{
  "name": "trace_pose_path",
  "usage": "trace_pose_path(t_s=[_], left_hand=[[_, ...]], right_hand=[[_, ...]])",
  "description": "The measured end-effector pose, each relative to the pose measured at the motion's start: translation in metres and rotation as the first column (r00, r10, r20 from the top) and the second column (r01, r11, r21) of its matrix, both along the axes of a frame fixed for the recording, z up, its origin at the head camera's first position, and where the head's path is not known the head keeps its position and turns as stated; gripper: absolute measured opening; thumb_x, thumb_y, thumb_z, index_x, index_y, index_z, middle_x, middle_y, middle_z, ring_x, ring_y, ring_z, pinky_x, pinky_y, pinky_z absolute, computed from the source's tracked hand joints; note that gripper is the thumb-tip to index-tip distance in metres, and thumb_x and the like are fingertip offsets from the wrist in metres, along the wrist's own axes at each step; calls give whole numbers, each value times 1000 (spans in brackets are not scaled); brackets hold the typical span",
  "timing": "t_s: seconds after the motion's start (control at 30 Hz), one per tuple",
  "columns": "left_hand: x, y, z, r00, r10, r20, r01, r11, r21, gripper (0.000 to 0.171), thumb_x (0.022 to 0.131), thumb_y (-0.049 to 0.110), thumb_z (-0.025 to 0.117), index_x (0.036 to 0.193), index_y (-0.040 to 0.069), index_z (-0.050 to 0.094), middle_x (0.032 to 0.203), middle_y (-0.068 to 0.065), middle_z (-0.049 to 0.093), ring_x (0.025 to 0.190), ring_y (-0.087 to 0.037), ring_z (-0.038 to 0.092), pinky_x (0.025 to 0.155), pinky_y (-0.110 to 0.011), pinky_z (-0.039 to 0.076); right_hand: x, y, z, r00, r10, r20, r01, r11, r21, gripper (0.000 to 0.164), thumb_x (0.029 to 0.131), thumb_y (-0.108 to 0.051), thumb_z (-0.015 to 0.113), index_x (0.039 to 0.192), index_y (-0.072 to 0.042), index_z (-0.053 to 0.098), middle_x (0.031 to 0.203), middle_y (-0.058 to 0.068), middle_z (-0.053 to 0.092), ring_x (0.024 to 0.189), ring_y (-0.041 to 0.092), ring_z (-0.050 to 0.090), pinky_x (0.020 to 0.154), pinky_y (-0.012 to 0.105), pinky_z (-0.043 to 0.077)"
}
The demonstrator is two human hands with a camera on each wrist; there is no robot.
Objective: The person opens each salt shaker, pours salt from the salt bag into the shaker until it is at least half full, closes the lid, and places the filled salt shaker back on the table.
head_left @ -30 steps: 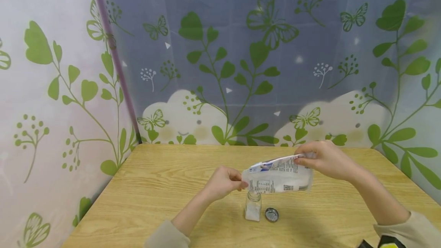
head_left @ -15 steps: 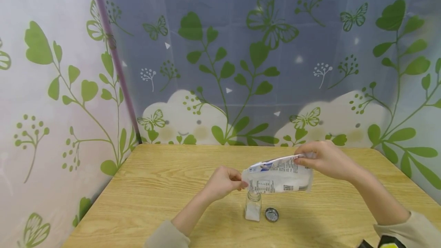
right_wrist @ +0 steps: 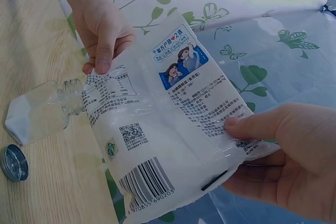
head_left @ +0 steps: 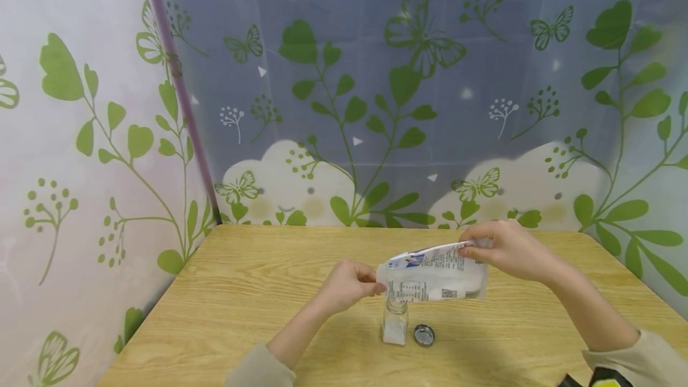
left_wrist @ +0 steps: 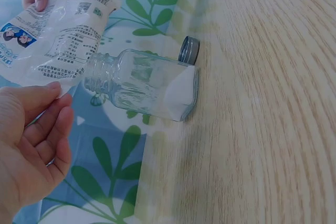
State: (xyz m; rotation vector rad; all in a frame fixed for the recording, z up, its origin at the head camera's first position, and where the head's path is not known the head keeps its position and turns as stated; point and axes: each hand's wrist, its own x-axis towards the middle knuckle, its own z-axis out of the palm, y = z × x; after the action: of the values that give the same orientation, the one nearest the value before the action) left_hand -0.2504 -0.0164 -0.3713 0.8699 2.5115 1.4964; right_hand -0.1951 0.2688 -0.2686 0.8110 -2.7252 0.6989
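Note:
A white printed salt bag (head_left: 443,276) is held slanting over a small glass jar (head_left: 395,322), its lower left corner at the jar's mouth. My left hand (head_left: 348,285) pinches that corner between thumb and forefinger; the other fingers curl loosely in the left wrist view. At the bag's upper right end, my right hand (head_left: 507,249) grips it, thumb on the printed face and fingers behind. The jar stands upright, with white salt (left_wrist: 180,92) piled in its bottom. Right of the jar, a metal screw lid (head_left: 424,335) lies on the table. The bag overlaps the jar's rim in the head view.
The wood-grain table (head_left: 242,291) carries the jar and lid near its front. A printed curtain (head_left: 322,106) with leaves and butterflies hangs along the back edge, and a pale one (head_left: 80,154) along the left. A black and yellow object (head_left: 607,381) shows at bottom right.

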Motion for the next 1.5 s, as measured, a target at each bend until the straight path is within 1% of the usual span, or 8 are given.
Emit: trace_pose_path(t_s=[0.23,0.43,0.77,1.03,1.27,1.5], left_hand=[[-1,0,0,1000,-4,2,4,1000,5,9,78,12,72,76,3,72,73,1,67,66,-10,57,57,-25,43],[-2,1,0,1000,0,-3,0,1000,2,9,78,13,72,74,5,72,73,2,67,66,-9,56,56,-25,42],[-2,2,0,1000,11,5,-10,1000,-10,11,78,13,72,75,3,71,72,2,66,66,-10,56,56,-26,41],[0,2,1,1000,16,6,-16,1000,-6,7,78,12,73,74,6,72,72,1,67,66,-10,57,58,-27,43],[0,3,1,1000,11,3,-11,1000,0,7,78,12,73,74,6,72,73,1,67,67,-10,57,59,-27,43],[1,3,0,1000,14,12,-14,1000,-1,6,78,11,73,74,6,72,72,1,67,67,-11,56,59,-28,43]], right_hand=[[0,0,1,1000,-2,-19,3,1000,8,4,86,-18,66,88,-16,69,81,-10,66,69,4,58,61,27,46],[0,-1,2,999,10,-33,-10,1000,10,3,85,-15,66,87,-15,69,80,-9,66,67,3,57,59,26,46],[1,-2,4,1000,-1,-9,1,1000,4,5,86,-17,66,88,-14,69,81,-8,66,68,4,58,61,27,47],[1,-2,3,1000,-6,-13,6,1000,-1,4,86,-17,66,87,-14,69,82,-7,66,68,4,59,60,26,47],[1,-1,2,1000,-10,-19,10,1000,2,4,86,-16,66,87,-14,69,82,-7,66,69,4,59,61,27,47],[2,-1,2,1000,-9,-4,9,1000,-6,4,86,-17,66,87,-14,69,81,-8,66,69,5,59,62,27,47]])
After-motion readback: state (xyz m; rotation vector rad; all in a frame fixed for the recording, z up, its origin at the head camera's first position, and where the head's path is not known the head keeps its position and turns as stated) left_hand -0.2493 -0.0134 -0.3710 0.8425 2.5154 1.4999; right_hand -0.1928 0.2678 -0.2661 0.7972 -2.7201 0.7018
